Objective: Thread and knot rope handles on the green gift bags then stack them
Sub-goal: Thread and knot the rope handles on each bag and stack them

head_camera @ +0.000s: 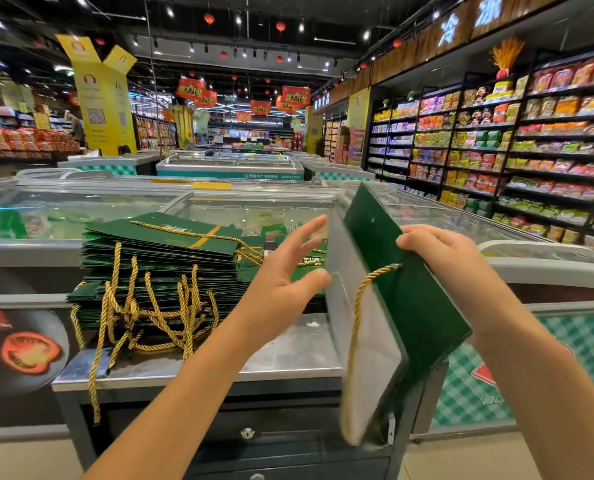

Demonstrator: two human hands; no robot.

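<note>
I hold one green gift bag (413, 306) upright and edge-on at the right, its pale inside (371, 341) facing left. My right hand (437, 247) grips the bag's upper green panel. A gold rope (358, 306) comes out of a hole just below that hand and hangs down the bag's inside. My left hand (288, 271) is spread open, fingers straight, its thumb touching the bag's pale left edge. A stack of flat green bags (164, 258) with gold rope handles (150, 317) lies on the metal counter (288, 355) at the left.
Glass-lidded chest freezers (81, 209) stand behind the counter. Shelves of packaged food (531, 143) line the aisle on the right. Several rope ends dangle over the counter's front edge (94, 386). Drawers with locks sit under the counter.
</note>
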